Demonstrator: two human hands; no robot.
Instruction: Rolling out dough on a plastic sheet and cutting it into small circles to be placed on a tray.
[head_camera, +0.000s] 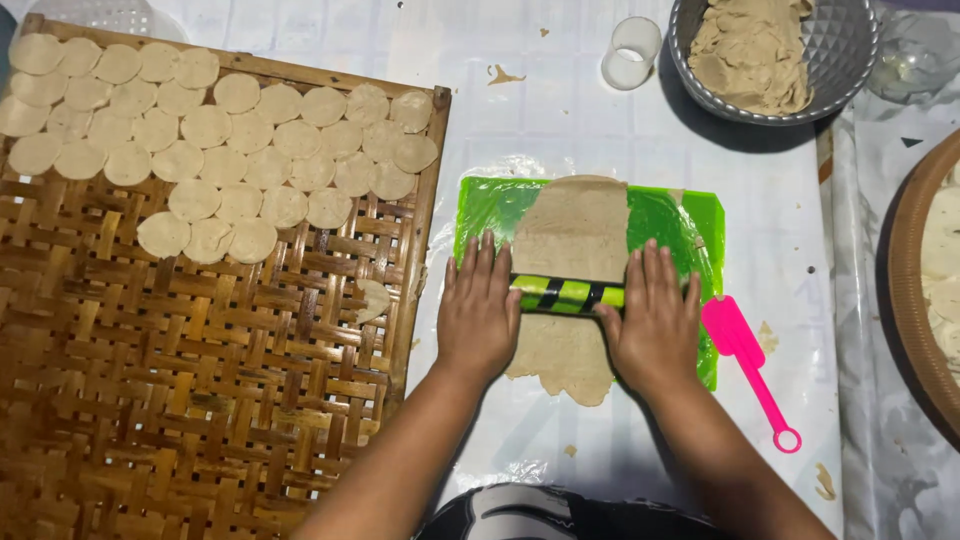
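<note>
Pressing flat, open hands, left (478, 305) and right (655, 315), on the striped rolling pin (568, 294), the person rolls soft, tear-prone dough sheet (572, 235) (best lifted by its edges).

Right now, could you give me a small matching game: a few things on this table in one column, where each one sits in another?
Things:
1. round dough discs
2. pink spatula
3. striped roller
4. grey bowl

Places:
A. top right, filled with dough scraps
B. under both hands, on the dough sheet
C. on the woven bamboo tray
D. beside the green mat, right of the right hand

Pairs: 1-C, 2-D, 3-B, 4-A
</note>
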